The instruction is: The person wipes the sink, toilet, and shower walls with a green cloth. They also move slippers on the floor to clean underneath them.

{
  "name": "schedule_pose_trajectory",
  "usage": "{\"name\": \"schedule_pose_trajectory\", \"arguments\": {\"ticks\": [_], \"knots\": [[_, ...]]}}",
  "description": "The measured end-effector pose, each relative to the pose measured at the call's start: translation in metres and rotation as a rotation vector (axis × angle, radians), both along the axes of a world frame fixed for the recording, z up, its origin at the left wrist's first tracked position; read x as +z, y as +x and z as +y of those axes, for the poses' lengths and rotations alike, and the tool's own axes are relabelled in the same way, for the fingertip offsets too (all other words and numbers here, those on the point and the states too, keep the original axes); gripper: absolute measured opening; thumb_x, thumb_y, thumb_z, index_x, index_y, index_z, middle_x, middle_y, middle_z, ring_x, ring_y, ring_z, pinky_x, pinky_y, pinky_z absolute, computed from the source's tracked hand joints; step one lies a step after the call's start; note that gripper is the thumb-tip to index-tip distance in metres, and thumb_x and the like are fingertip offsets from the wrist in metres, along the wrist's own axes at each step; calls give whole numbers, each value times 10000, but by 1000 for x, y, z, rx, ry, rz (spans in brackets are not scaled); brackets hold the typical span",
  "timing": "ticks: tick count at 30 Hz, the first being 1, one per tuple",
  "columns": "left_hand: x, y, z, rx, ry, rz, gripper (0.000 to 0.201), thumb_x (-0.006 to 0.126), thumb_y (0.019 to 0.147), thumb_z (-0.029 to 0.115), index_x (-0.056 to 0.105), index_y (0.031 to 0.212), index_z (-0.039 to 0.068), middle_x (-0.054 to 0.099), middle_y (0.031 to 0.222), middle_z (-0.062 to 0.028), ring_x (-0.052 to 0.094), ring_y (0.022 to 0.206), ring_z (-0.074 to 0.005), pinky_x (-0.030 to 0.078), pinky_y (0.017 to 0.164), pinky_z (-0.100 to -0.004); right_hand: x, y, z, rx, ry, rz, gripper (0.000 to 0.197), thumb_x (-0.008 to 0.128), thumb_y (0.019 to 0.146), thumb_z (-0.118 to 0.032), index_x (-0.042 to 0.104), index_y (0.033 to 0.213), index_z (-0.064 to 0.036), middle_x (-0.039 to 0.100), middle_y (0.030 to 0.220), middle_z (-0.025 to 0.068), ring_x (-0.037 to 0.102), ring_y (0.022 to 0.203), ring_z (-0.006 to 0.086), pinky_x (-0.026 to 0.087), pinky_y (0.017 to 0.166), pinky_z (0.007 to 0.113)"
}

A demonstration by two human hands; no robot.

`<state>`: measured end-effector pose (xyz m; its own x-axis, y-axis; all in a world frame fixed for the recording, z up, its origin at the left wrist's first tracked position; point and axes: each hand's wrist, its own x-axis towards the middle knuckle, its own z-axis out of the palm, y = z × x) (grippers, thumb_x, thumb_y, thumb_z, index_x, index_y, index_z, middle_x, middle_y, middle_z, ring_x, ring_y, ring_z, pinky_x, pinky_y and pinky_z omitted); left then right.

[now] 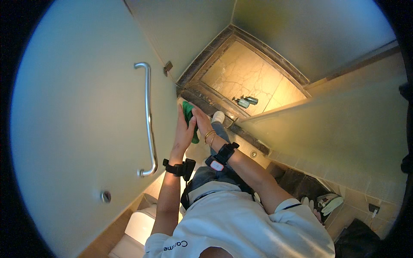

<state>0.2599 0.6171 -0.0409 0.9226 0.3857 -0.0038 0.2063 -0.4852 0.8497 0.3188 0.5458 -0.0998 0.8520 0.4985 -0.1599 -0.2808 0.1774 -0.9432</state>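
A crumpled green cloth (188, 111) sits between my two hands, in front of the frosted glass door. My left hand (184, 130) presses against it from the left, thumb pointing up. From the other side my right hand (201, 119) lies against the same cloth, its fingers long and close together. The lower end of the cloth hangs out below my palms. Whether the glass edge runs between my hands, I cannot tell. Black straps with small devices are on both my forearms.
A long metal handle (149, 118) stands out from the glass door (86, 107) on the left. Pump bottles (243, 102) lie on the shower floor (234, 69) past a dark stone sill (206, 99). Frosted panels (344, 116) rise at right. A white toilet (140, 227) is at lower left.
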Motion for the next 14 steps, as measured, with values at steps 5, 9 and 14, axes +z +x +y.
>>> {"name": "schedule_pose_trajectory", "arguments": {"ticks": [5,9,14], "knots": [[-54,88,14,43,-127,154,598,527,854,306,279,1270,-44,364,1257,-245,396,1147,-308,342,934,-359,-31,79,5,-4,-123,83,570,290,896,-502,457,1241,-79,528,1154,122,484,1067,213,310,956,289],[-95,160,35,212,-195,311,475,566,832,293,368,1138,-12,481,1066,-202,500,952,-259,421,790,-354,-36,154,16,204,-320,176,622,191,898,-522,393,1274,-69,432,1271,163,419,1159,309,313,968,346],[-131,257,38,204,-64,432,442,619,792,294,401,1069,27,551,940,-164,559,815,-265,458,699,-359,-112,219,26,-80,-351,188,734,270,837,-618,274,1348,-92,357,1339,149,310,1255,273,240,1022,326]]}}
